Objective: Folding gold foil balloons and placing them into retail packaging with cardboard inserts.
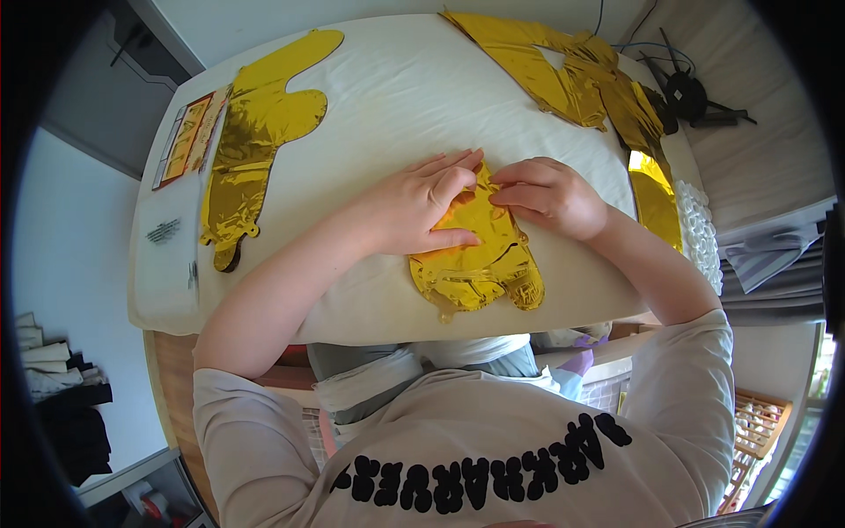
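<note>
A shiny gold foil balloon (pixel 493 233), flat and folded together, lies on the white-covered table close to its front edge. My left hand (pixel 418 207) rests over its left side, thumb stretched across the foil and the other fingers around its upper end. From the right, my right hand (pixel 550 198) pinches the balloon's upper right edge with fingertips pressed together. Parts of the foil under both hands are hidden. The lower end of the balloon shows creases and a rounded lobe.
A flat gold foil balloon (pixel 251 128) lies at the left, beside an orange-and-white printed packet (pixel 187 136) and a clear bag (pixel 167 233). More gold foil (pixel 563 75) spreads along the far right. Past it sits a black device with antennas (pixel 687 95); white ruffled trim (pixel 697 224) hangs nearby.
</note>
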Demonstrator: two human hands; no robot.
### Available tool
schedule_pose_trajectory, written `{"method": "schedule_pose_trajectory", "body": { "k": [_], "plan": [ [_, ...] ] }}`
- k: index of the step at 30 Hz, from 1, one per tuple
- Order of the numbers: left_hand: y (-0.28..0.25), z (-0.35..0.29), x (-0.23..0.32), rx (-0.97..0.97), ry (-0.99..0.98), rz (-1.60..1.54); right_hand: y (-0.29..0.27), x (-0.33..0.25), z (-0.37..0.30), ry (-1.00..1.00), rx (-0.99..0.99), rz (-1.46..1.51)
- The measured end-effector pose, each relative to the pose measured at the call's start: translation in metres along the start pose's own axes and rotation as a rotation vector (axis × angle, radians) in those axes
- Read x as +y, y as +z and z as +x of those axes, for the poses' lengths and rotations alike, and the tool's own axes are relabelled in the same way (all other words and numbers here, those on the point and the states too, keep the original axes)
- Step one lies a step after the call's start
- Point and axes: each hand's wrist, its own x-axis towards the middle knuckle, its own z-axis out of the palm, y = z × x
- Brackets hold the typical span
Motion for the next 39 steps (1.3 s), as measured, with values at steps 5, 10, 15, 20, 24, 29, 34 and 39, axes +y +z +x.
{"method": "schedule_pose_trajectory", "body": {
  "k": [5,10,15,20,24,29,34,39],
  "plan": [
    [0.000,-0.001,-0.001,-0.009,-0.015,-0.026,0.008,-0.002,0.009,0.127,0.026,0.125],
    [-0.001,-0.002,0.000,0.003,-0.010,-0.035,0.013,0.007,0.016,0.199,0.054,0.132],
    [0.001,-0.002,-0.001,-0.012,-0.026,-0.053,0.011,0.017,0.018,0.088,0.046,-0.001],
    [0.003,-0.003,-0.004,0.017,0.003,-0.055,0.009,0.016,0.028,0.032,0.023,-0.043],
    [0.001,-0.002,-0.002,-0.005,-0.017,-0.076,0.010,0.016,0.027,0.047,-0.007,0.010],
    [0.002,-0.002,-0.002,0.011,-0.012,-0.037,0.004,0.013,0.026,0.114,-0.047,0.156],
    [0.001,-0.002,-0.002,0.010,-0.007,-0.030,-0.001,0.014,0.018,0.046,-0.088,0.133],
    [0.000,-0.002,0.000,-0.004,-0.021,-0.019,0.000,0.015,0.016,-0.030,-0.073,0.012]
  ]
}}
